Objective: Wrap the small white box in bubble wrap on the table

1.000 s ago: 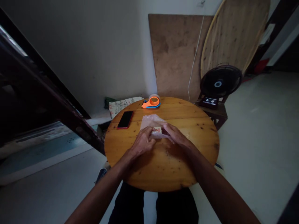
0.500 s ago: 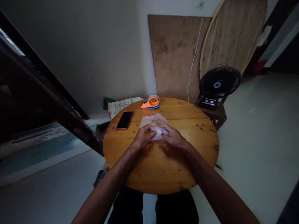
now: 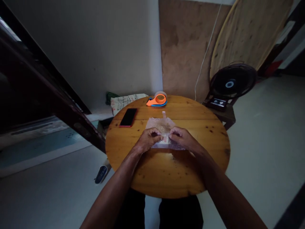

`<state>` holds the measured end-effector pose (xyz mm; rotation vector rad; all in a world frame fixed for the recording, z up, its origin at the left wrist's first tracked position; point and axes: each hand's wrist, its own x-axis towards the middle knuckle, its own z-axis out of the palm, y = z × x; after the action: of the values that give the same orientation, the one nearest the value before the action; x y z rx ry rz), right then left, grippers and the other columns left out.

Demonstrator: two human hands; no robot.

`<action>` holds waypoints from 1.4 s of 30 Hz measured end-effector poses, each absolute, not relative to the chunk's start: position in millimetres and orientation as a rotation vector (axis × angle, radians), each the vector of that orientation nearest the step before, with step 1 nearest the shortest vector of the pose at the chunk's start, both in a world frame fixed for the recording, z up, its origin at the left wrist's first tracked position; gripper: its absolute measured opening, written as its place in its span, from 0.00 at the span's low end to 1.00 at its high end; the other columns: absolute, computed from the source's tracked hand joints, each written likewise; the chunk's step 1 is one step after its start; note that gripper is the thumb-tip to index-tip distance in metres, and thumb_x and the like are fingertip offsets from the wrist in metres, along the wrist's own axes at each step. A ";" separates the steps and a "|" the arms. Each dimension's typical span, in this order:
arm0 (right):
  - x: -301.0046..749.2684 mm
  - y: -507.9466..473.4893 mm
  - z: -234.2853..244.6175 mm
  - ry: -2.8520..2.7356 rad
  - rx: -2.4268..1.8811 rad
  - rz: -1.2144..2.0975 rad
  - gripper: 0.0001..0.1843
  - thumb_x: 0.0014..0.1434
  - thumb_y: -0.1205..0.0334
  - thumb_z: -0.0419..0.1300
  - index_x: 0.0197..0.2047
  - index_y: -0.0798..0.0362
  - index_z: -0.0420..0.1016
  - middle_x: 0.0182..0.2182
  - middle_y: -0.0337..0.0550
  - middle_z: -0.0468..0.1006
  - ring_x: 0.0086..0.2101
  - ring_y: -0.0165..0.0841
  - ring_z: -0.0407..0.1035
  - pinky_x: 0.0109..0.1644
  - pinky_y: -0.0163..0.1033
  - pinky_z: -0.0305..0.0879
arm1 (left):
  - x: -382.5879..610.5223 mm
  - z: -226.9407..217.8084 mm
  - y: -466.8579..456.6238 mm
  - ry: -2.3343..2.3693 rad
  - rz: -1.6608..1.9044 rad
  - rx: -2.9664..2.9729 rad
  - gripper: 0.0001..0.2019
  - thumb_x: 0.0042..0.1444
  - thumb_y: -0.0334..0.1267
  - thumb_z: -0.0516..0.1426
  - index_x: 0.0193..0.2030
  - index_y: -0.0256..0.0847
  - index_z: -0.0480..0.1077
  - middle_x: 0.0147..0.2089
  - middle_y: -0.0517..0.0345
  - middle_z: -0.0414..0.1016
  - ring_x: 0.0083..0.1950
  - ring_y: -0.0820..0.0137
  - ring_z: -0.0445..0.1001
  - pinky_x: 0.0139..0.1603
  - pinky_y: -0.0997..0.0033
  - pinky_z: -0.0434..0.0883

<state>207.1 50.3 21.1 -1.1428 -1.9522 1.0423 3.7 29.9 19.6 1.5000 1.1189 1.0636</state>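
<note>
A sheet of clear bubble wrap [image 3: 157,124] lies spread on the round wooden table [image 3: 162,178] before me. My left hand [image 3: 150,139] is at its left side, thumb and fingertips pinched on the wrap near the middle. From the right, my right hand [image 3: 182,137] pinches it too, its fingertips a small gap from the left ones. Something pale with a pinkish patch shows between the fingertips; I cannot make out what it is. A small pinkish strip [image 3: 164,114] sticks out beyond the wrap's far edge.
An orange tape dispenser [image 3: 157,100] stands at the table's far edge. A phone [image 3: 128,117] with a red rim lies at the left. Beyond the table's right edge, a black fan [image 3: 230,84] stands on a low stool. Boards [image 3: 183,47] lean against the wall.
The wrap, bunched between my hands before, now lies flatter and wider. Both hands have drawn their fingertips together over its middle. The view has shifted slightly.
</note>
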 end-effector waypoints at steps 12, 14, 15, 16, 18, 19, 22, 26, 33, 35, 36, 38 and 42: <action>203.7 51.3 17.4 -1.922 -1.211 1.013 0.12 0.52 0.53 0.59 0.27 0.53 0.70 0.19 0.34 0.65 0.21 0.26 0.57 0.24 0.32 0.50 | 3.8 14.1 31.9 1.112 1.073 1.510 0.12 0.45 0.42 0.63 0.27 0.35 0.69 0.26 0.62 0.67 0.26 0.79 0.61 0.26 0.79 0.58; 202.7 51.0 17.1 -1.897 -1.218 1.045 0.12 0.52 0.52 0.59 0.27 0.53 0.70 0.19 0.34 0.65 0.21 0.26 0.57 0.24 0.32 0.50 | 4.0 13.8 31.9 1.110 1.078 1.510 0.12 0.45 0.42 0.63 0.27 0.35 0.69 0.26 0.62 0.67 0.26 0.79 0.61 0.26 0.79 0.58; 202.2 50.9 17.0 -1.879 -1.221 1.058 0.12 0.52 0.52 0.59 0.27 0.53 0.70 0.19 0.34 0.65 0.21 0.26 0.57 0.24 0.32 0.51 | 4.2 13.8 31.9 1.109 1.077 1.508 0.12 0.45 0.42 0.63 0.28 0.35 0.69 0.26 0.62 0.67 0.26 0.79 0.61 0.27 0.79 0.58; 201.6 50.7 17.1 -1.860 -1.226 1.067 0.12 0.52 0.52 0.59 0.27 0.53 0.70 0.19 0.34 0.65 0.20 0.26 0.57 0.24 0.32 0.51 | 4.4 13.8 31.8 1.106 1.075 1.505 0.12 0.45 0.42 0.63 0.28 0.35 0.69 0.26 0.63 0.67 0.26 0.79 0.61 0.27 0.79 0.58; 200.8 50.4 17.5 -1.830 -1.233 1.074 0.12 0.51 0.52 0.60 0.27 0.53 0.70 0.19 0.34 0.65 0.20 0.26 0.57 0.23 0.32 0.52 | 4.9 13.9 31.6 1.096 1.079 1.500 0.12 0.45 0.42 0.62 0.28 0.35 0.68 0.25 0.63 0.66 0.26 0.79 0.60 0.27 0.79 0.58; 200.6 50.2 17.8 -1.825 -1.232 1.074 0.12 0.50 0.52 0.60 0.27 0.53 0.70 0.19 0.34 0.66 0.20 0.26 0.57 0.24 0.32 0.52 | 5.2 13.9 31.4 1.092 1.085 1.503 0.11 0.46 0.42 0.62 0.28 0.35 0.68 0.25 0.64 0.66 0.26 0.79 0.60 0.27 0.79 0.58; 200.5 49.6 19.6 -1.842 -1.206 1.062 0.12 0.51 0.52 0.59 0.28 0.53 0.70 0.19 0.34 0.65 0.21 0.26 0.57 0.24 0.32 0.52 | 5.8 13.3 31.3 1.092 1.093 1.520 0.11 0.46 0.41 0.62 0.28 0.35 0.68 0.26 0.63 0.65 0.26 0.79 0.60 0.27 0.79 0.58; 199.7 48.4 22.0 -1.881 -1.181 1.037 0.13 0.52 0.52 0.59 0.26 0.53 0.69 0.20 0.35 0.65 0.22 0.26 0.57 0.26 0.32 0.53 | 5.0 11.4 32.1 1.085 1.102 1.534 0.11 0.47 0.41 0.61 0.29 0.35 0.68 0.27 0.62 0.67 0.28 0.78 0.62 0.28 0.79 0.59; 199.3 47.3 21.9 -1.926 -1.130 1.055 0.10 0.53 0.55 0.59 0.28 0.54 0.69 0.22 0.35 0.66 0.24 0.26 0.57 0.27 0.32 0.53 | 2.8 10.9 33.6 1.079 1.100 1.550 0.09 0.47 0.38 0.61 0.30 0.35 0.67 0.28 0.62 0.66 0.29 0.78 0.63 0.29 0.79 0.60; 199.7 48.1 21.2 -1.913 -1.108 1.070 0.09 0.53 0.57 0.58 0.28 0.54 0.69 0.23 0.36 0.66 0.24 0.26 0.58 0.28 0.32 0.54 | 2.8 11.2 33.8 1.066 1.098 1.530 0.09 0.47 0.37 0.61 0.32 0.35 0.67 0.29 0.63 0.66 0.29 0.78 0.63 0.29 0.79 0.60; 199.9 48.7 20.6 -1.913 -1.100 1.065 0.08 0.54 0.58 0.57 0.28 0.54 0.69 0.23 0.36 0.67 0.25 0.27 0.58 0.28 0.32 0.54 | 3.0 11.3 33.8 1.059 1.097 1.515 0.10 0.46 0.37 0.61 0.32 0.35 0.67 0.29 0.63 0.66 0.29 0.78 0.62 0.29 0.79 0.60; 200.2 49.9 19.3 -1.919 -1.088 1.035 0.08 0.53 0.59 0.57 0.28 0.54 0.69 0.24 0.36 0.67 0.26 0.27 0.59 0.29 0.33 0.55 | 3.3 11.3 33.8 1.051 1.094 1.490 0.11 0.46 0.38 0.62 0.33 0.35 0.66 0.29 0.64 0.66 0.29 0.78 0.63 0.30 0.79 0.61; 200.3 49.8 18.8 -1.867 -1.060 0.969 0.06 0.54 0.60 0.57 0.31 0.54 0.71 0.26 0.37 0.69 0.27 0.28 0.62 0.31 0.34 0.58 | 3.7 12.4 33.5 1.069 1.085 1.472 0.11 0.45 0.38 0.62 0.33 0.36 0.66 0.30 0.63 0.66 0.30 0.78 0.64 0.31 0.79 0.62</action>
<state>200.3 49.8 18.8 -1.0604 -1.8667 0.9694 3.7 33.5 12.4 1.4723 1.0687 1.0848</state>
